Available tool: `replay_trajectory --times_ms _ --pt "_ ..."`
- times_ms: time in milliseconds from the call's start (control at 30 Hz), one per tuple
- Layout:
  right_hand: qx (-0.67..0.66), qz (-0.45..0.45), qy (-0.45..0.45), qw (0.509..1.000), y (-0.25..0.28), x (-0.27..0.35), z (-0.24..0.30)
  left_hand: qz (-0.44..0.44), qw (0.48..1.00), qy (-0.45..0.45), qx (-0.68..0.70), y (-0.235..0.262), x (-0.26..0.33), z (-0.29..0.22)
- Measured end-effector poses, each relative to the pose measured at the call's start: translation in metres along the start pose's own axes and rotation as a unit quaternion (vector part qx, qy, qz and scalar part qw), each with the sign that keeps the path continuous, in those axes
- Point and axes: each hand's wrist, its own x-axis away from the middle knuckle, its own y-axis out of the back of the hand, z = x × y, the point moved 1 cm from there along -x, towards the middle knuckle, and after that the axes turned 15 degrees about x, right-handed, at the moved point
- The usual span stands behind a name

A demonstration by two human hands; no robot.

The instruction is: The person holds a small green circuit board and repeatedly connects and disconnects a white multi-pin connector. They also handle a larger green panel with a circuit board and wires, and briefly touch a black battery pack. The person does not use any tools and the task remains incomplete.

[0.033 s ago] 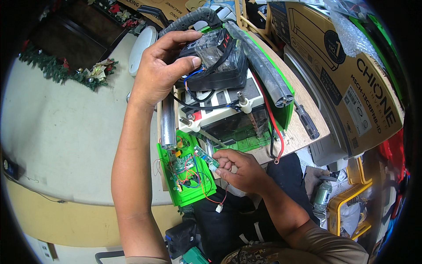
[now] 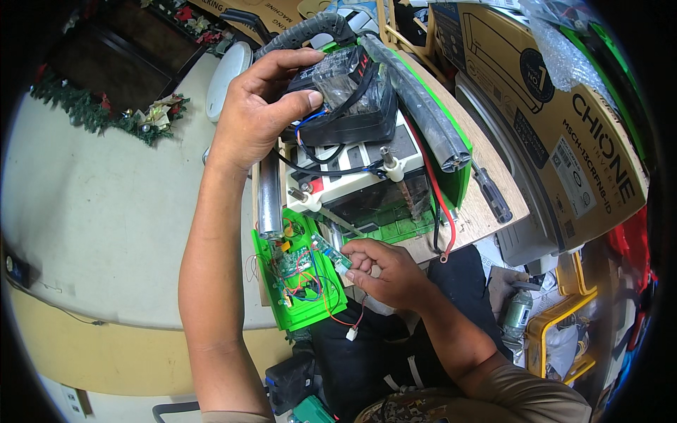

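My left hand point(image 2: 261, 113) is closed on the left side of a black box-shaped unit point(image 2: 352, 120) with clear tape over it, the thumb on top. This unit rests on a large battery point(image 2: 377, 201) with a white top and metal posts. Between thumb and fingers of my right hand point(image 2: 381, 271), a small green circuit board point(image 2: 329, 252) is pinched. It hovers over the edge of a bright green housing panel point(image 2: 302, 311), which carries another circuit board point(image 2: 293, 262) and thin coloured wires. A white connector point(image 2: 352, 333) dangles on wires below my right hand.
Metal tubes point(image 2: 270, 204) flank the battery. A red cable point(image 2: 436, 190) with a ring end hangs at its right. A screwdriver point(image 2: 491, 197) lies on the wooden board point(image 2: 504, 187). Large cardboard boxes point(image 2: 557, 134) stand at right, above a yellow crate point(image 2: 539, 338).
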Motion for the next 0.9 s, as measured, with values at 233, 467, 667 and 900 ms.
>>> replay_trajectory --times_ms 233,467,667,900 --pt "0.001 -0.002 0.003 1.000 0.000 0.000 -0.001 -0.005 1.000 -0.006 -0.015 -0.001 0.000 -0.001" --pt "0.006 0.001 0.006 1.000 0.002 -0.004 -0.002 -0.003 1.000 -0.018 -0.011 -0.002 -0.002 -0.001" --pt "0.004 0.006 -0.002 1.000 0.003 -0.003 -0.001 0.019 0.999 0.018 -0.030 0.004 -0.001 0.000" --pt "0.007 -0.002 0.010 1.000 0.002 -0.003 -0.003 0.040 0.999 0.002 0.012 0.008 -0.002 0.002"
